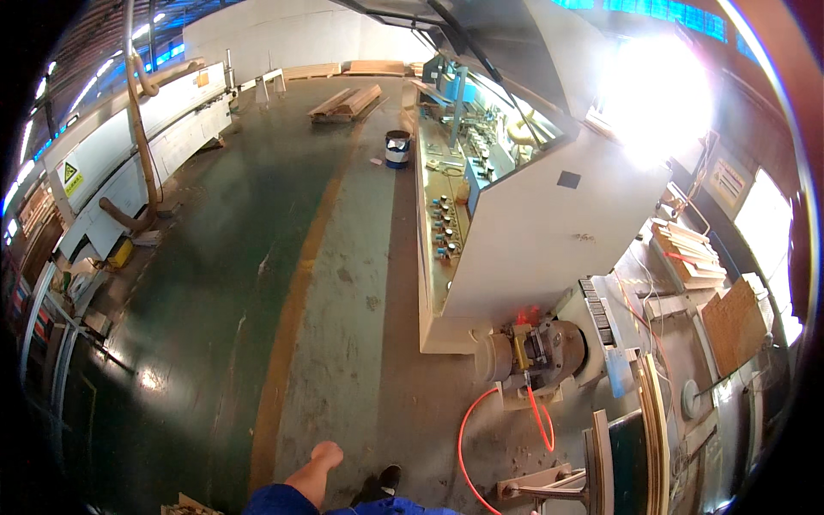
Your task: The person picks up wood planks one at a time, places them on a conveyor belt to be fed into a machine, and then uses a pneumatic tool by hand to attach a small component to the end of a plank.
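My left hand (327, 454) hangs low in front of me, above the pale green floor strip (335, 360). I see it from above, with a blue sleeve (280, 500) at the arm; its fingers are hidden, and nothing shows in it. My right hand is out of view. One dark shoe (390, 479) is visible on the floor just right of the hand. Ahead on the right stands a large woodworking machine with a white side panel (534, 238) and a raised dark hood (508, 38). Inside it, a row of pressure gauges (447, 228) is lit.
An orange air hose (461, 438) loops across the floor at right, below a round-bodied machine unit (560, 347). Wooden strips (655, 438) stand at lower right. A paint bucket (397, 149) and stacked boards (347, 104) lie ahead. Another long machine (148, 122) lines the left.
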`<state>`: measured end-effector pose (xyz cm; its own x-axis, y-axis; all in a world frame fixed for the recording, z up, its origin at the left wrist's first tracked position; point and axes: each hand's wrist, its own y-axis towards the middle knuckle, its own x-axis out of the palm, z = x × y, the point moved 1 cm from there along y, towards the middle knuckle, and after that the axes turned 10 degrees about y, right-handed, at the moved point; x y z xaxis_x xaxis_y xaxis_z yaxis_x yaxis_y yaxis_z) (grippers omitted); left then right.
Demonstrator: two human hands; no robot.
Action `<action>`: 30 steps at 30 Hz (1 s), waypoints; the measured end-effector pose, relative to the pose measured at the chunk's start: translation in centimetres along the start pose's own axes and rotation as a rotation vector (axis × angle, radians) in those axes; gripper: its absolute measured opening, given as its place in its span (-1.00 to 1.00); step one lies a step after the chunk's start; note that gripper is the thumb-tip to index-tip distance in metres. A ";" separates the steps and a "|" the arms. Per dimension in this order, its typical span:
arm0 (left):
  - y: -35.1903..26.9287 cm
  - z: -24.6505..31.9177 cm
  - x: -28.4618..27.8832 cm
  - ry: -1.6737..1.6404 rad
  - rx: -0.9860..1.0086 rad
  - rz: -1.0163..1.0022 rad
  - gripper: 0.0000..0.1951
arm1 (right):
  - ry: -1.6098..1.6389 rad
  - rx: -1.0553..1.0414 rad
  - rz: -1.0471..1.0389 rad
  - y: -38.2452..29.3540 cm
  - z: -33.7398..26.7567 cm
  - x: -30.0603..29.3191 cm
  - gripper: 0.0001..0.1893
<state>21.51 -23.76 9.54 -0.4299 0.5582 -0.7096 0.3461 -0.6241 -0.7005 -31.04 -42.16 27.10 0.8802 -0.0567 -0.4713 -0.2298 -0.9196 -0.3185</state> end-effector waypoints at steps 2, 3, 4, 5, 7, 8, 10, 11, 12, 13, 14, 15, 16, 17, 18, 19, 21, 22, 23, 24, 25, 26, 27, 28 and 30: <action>-0.9 2.2 -0.8 -0.288 -0.202 0.099 -0.69 | 0.018 0.052 0.018 -0.6 1.8 -1.0 -0.63; -1.4 3.5 -1.5 -0.299 -0.168 0.070 -0.69 | 0.029 0.086 0.037 -0.7 3.0 -1.8 -0.63; -2.2 5.0 -2.3 -0.309 -0.133 0.038 -0.68 | 0.045 0.122 0.056 -1.2 4.4 -2.5 -0.64; -2.9 5.7 -2.7 -0.317 -0.110 0.009 -0.68 | 0.062 0.161 0.071 -1.6 5.7 -3.2 -0.64; -2.0 6.3 -0.5 -0.291 -0.078 -0.028 -0.66 | 0.112 0.240 0.086 -2.4 8.6 -4.7 -0.65; -1.4 7.1 0.0 -0.269 -0.048 -0.050 -0.65 | 0.143 0.285 0.110 -3.0 10.3 -5.7 -0.65; -1.7 10.4 -0.5 -0.263 -0.070 -0.045 -0.64 | 0.205 0.379 0.179 -4.7 14.7 -8.6 -0.66; -1.9 11.8 -0.9 -0.251 -0.079 -0.038 -0.64 | 0.243 0.427 0.211 -5.7 16.9 -9.9 -0.66; -1.7 12.1 -0.5 -0.188 -0.071 -0.003 -0.62 | 0.280 0.479 0.224 -6.9 19.2 -10.9 -0.66; -0.8 12.6 0.1 -0.124 -0.058 0.035 -0.60 | 0.322 0.524 0.238 -7.8 21.5 -11.9 -0.66; -1.1 13.6 0.4 -0.051 -0.032 0.057 -0.58 | 0.358 0.574 0.262 -9.1 24.2 -13.3 -0.67; -1.1 14.5 0.3 -0.071 -0.036 0.058 -0.57 | 0.397 0.615 0.281 -10.0 26.8 -14.4 -0.67; -2.2 17.1 -0.8 -0.090 -0.033 0.043 -0.55 | 0.437 0.657 0.309 -11.1 30.1 -16.3 -0.67; -3.5 18.9 -1.5 -0.109 -0.044 0.035 -0.53 | 0.482 0.707 0.316 -12.2 32.5 -17.4 -0.67; -3.8 20.6 -1.0 -0.105 -0.004 0.099 -0.52 | 0.536 0.757 0.330 -12.9 34.8 -18.3 -0.67; -4.8 21.0 -0.1 -0.119 -0.004 0.174 -0.50 | 0.592 0.842 0.258 -12.9 36.1 -19.2 -0.75; -6.1 25.6 0.2 -0.173 0.033 0.220 -0.46 | 0.766 0.844 0.364 -14.2 38.1 -20.1 -0.80; -6.8 28.7 0.1 -0.209 0.042 0.183 -0.44 | 0.815 0.861 0.416 -14.7 38.9 -20.7 -0.82; -6.9 30.0 0.6 -0.182 0.097 0.176 -0.43 | 0.850 0.889 0.454 -15.8 39.1 -21.2 -0.83; -7.0 31.7 1.4 -0.150 0.157 0.151 -0.42 | 0.848 0.913 0.450 -17.1 39.9 -21.9 -0.85; -7.7 34.0 2.2 -0.104 0.285 0.190 -0.40 | 0.834 0.938 0.452 -18.1 41.6 -22.9 -0.86; -9.9 38.0 1.7 -0.173 0.320 0.103 -0.37 | 0.827 0.949 0.465 -19.3 43.2 -24.1 -0.88; -11.4 40.1 1.3 -0.153 0.377 0.068 -0.36 | 0.831 0.955 0.469 -19.8 43.7 -25.1 -0.88; -12.2 42.0 0.7 -0.134 0.437 0.041 -0.35 | 0.842 0.955 0.470 -20.0 43.9 -25.7 -0.88; -12.2 44.8 -0.2 -0.064 0.477 0.021 -0.33 | 0.862 0.964 0.522 -20.7 45.2 -26.3 -0.87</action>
<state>-19.96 -40.70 21.62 -0.4827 0.5170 -0.7069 -0.0596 -0.8246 -0.5625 -68.23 -4.07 8.96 0.4999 -0.8487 -0.1726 -0.4886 -0.1119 -0.8653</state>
